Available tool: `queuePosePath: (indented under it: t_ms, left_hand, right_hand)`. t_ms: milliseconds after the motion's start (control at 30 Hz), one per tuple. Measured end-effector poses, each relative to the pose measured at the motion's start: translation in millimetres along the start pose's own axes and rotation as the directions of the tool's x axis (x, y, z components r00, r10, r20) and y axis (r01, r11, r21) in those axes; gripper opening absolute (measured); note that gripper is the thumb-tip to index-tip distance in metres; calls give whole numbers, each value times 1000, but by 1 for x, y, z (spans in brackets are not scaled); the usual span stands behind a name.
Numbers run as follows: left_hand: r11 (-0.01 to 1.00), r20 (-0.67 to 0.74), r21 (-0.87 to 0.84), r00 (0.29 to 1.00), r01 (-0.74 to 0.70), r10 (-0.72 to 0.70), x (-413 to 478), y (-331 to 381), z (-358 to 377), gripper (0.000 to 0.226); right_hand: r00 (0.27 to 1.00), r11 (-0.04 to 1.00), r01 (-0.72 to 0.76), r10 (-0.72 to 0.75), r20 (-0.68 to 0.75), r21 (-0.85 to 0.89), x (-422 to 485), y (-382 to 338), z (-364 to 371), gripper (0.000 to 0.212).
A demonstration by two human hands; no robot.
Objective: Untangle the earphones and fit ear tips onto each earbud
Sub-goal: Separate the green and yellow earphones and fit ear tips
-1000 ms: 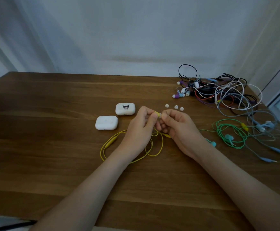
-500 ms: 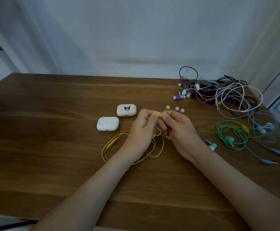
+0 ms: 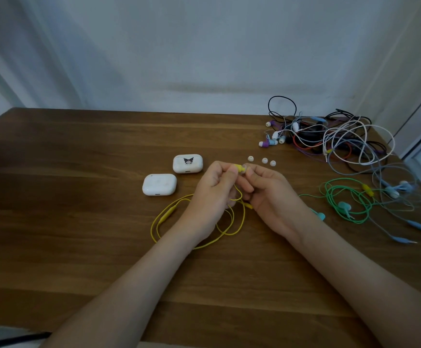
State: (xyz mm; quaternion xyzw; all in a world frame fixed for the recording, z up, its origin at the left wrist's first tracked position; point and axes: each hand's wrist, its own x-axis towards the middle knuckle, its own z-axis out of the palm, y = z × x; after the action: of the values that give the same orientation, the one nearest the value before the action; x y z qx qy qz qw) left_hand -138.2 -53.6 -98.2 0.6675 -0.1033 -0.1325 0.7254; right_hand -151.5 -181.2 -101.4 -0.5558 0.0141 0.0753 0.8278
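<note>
Fingers (image 3: 225,170) of the left hand (image 3: 212,194) are curled in and pinching the yellow earbud (image 3: 239,168), and right against them the fingers (image 3: 253,172) of the right hand (image 3: 271,197) are pinching a small pale ear tip (image 3: 245,169) that touches the earbud's end, with both hands meeting just above the middle of the table (image 3: 79,222). Down from the earbud runs the yellow cable (image 3: 241,218), passing between the two palms and spreading in loose loops on the wood under the wrists, its slim inline remote (image 3: 167,214) lying out toward the left edge. Just beyond the right hand's knuckles, three loose ear tips (image 3: 264,160) sit in a short row, apart from both hands. Left of the hands are two charging cases: a plain white case (image 3: 159,184), and behind it a white printed case (image 3: 187,163) showing a dark cartoon face with pointed ears; no lettering on either can be read. Over by the right edge lie the green earphones (image 3: 345,200) in a coil, with the pale blue earphones (image 3: 393,190) just beside them. The far right corner carries a tangled heap of earphones (image 3: 330,141) in white, black, red, purple and grey. It's a dark brown planked table, and a plain pale wall (image 3: 204,46) rises behind its far edge.
</note>
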Motion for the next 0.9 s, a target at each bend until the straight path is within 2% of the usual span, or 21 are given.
queuePosePath:
  t_ms: [200, 367, 600, 900]
  left_hand:
    - [994, -2, 105, 999, -43, 44, -2, 0, -1, 14]
    - [968, -4, 217, 992, -126, 130, -4, 1, -2, 13]
    - [886, 12, 401, 969, -232, 248, -7, 3, -2, 11]
    - [809, 20, 502, 939, -307, 344, -7, -2, -1, 7]
  right_hand:
    - [999, 999, -21, 19, 49, 42, 2, 3, -3, 36]
    - [999, 999, -21, 19, 50, 37, -2, 2, -1, 30]
    - [1000, 1000, -4, 4, -2, 23, -5, 1, 3, 28]
    - [995, 999, 32, -32, -91, -9, -7, 3, 9, 26]
